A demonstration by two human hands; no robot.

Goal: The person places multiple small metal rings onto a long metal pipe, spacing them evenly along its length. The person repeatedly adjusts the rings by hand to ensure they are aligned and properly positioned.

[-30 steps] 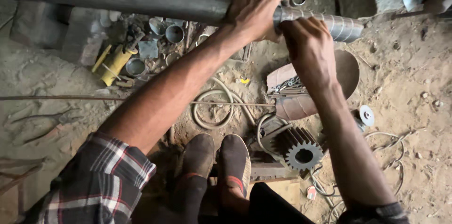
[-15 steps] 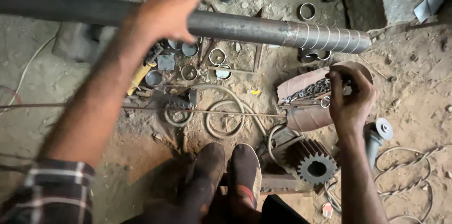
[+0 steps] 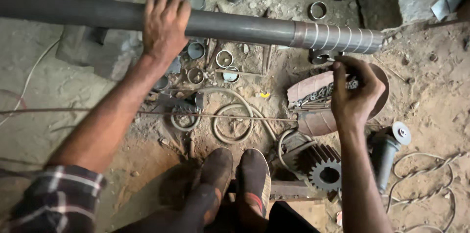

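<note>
The left hand (image 3: 164, 27) lies over the top of a long dark steel pipe (image 3: 235, 24), its fingers curled across the far side and pressing on the metal. The pipe runs from the far left to the right, above the sandy floor (image 3: 63, 86), and its right end carries pale spiral stripes. The right hand (image 3: 355, 93) is below this striped end, apart from the pipe. Its fingers are bent together around a thin dark piece, perhaps a bolt; I cannot tell exactly what it is. Just behind this hand stands a round reddish tray (image 3: 313, 100) with thin rods in it. Nearer, a toothed gear (image 3: 327, 174) lies on the ground, and right of it an angle grinder (image 3: 387, 147). Many short metal rings (image 3: 225, 59) lie scattered under the pipe. Two shoes (image 3: 237, 174) are at the near edge.
</note>
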